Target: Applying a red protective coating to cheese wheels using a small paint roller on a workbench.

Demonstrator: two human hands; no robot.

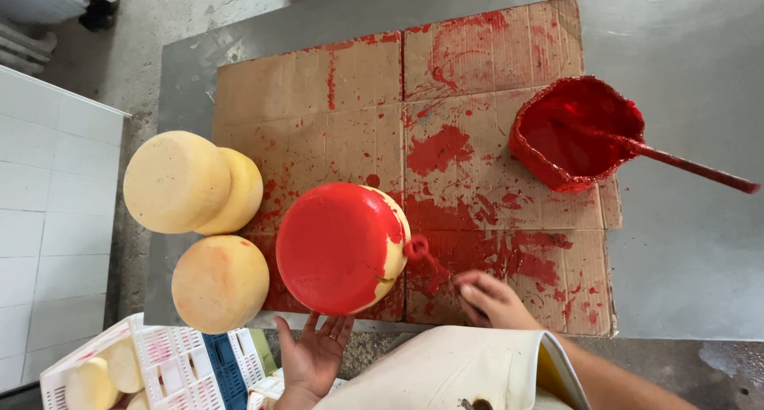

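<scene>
You're working on the cheese wheel [338,247] standing tilted on the stained cardboard sheet [477,171], near its front edge. Its face is coated red; the right rim is still showing bare yellow in patches. Your right hand [493,299] is gripping a red-smeared brush [426,255], fingers closed around the handle, brush head touching the wheel's right rim. Your left hand [314,354] is sitting just below the wheel's lower edge, palm up, fingers spread open, holding nothing; can't tell if the fingertips are touching the wheel.

Left of the wheel, two uncoated yellow wheels [191,183] are stacked, with a third uncoated wheel [220,283] just in front of them, all at the table's left edge. A red paint bowl [577,132] is sitting at the cardboard's right edge, a red-coated stick [684,163] resting in it and pointing right. A white crate [159,366] with more yellow wheels is standing below the metal table [684,251], at lower left.
</scene>
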